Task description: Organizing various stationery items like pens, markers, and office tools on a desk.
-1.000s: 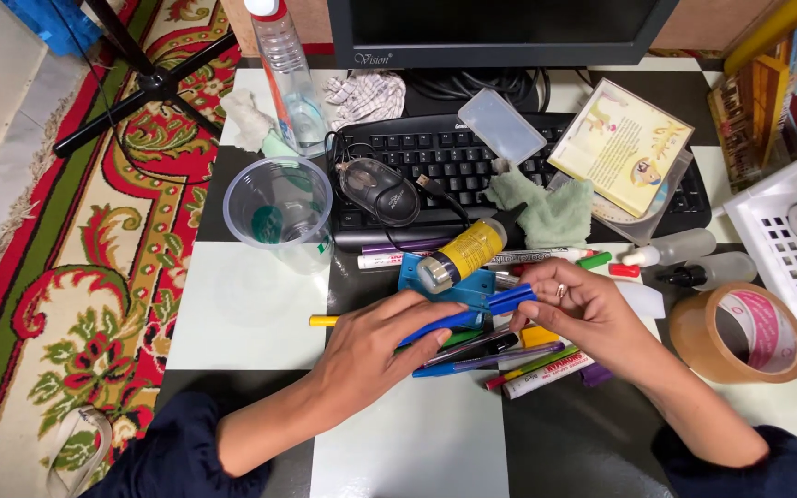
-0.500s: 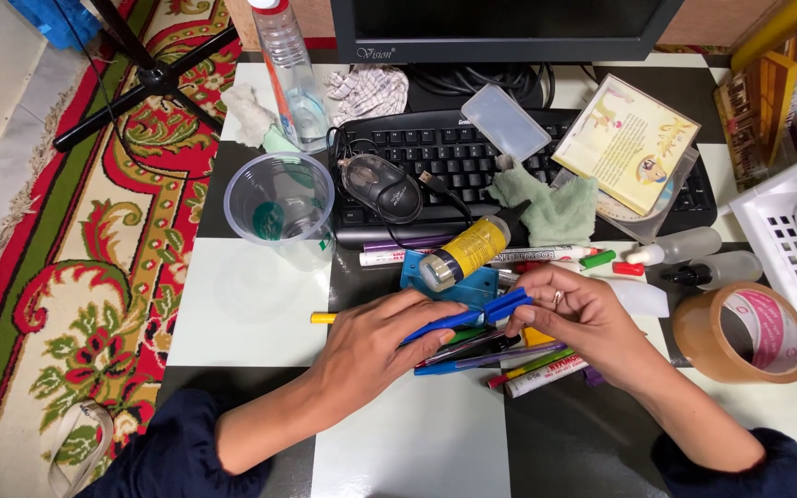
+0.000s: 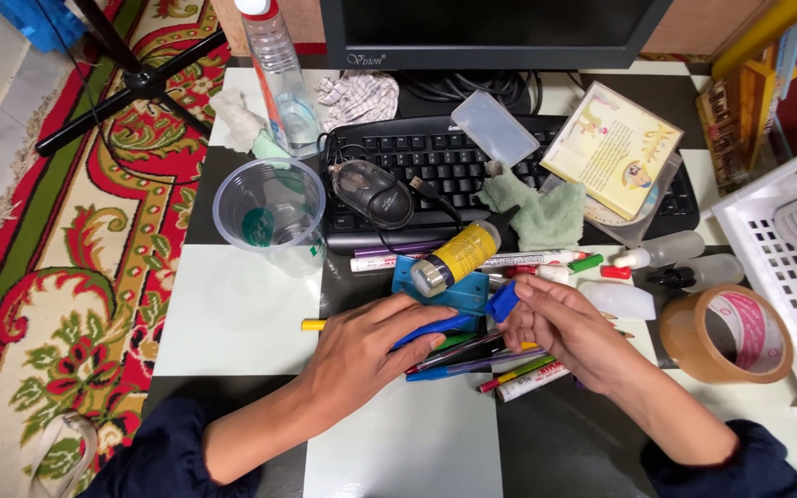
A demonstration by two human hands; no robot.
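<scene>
The left hand (image 3: 362,346) lies palm down on a heap of pens and markers (image 3: 500,364) at the middle of the checkered table (image 3: 232,314), its fingers curled over the barrel of a blue pen (image 3: 431,327) and pressing it against the pile. The right hand (image 3: 569,327) sits just beside it, to the pen's far end, with thumb and fingertips pinching the blue cap (image 3: 502,301), which stands right at the pen's tip between the two hands. A yellow-ended pen (image 3: 314,324) pokes out from under the left hand toward the table's left side. Just beyond the hands, a yellow glue bottle (image 3: 454,258) rests tilted on a blue box (image 3: 445,290), touching it. Further back are a black keyboard (image 3: 435,161) with a computer mouse (image 3: 375,192) and a green cloth (image 3: 537,212) lying on it. A clear plastic cup (image 3: 265,212) stands left of the keyboard, well apart from the hands. To the right, a roll of brown tape (image 3: 726,332) lies flat near a white basket (image 3: 777,267).
</scene>
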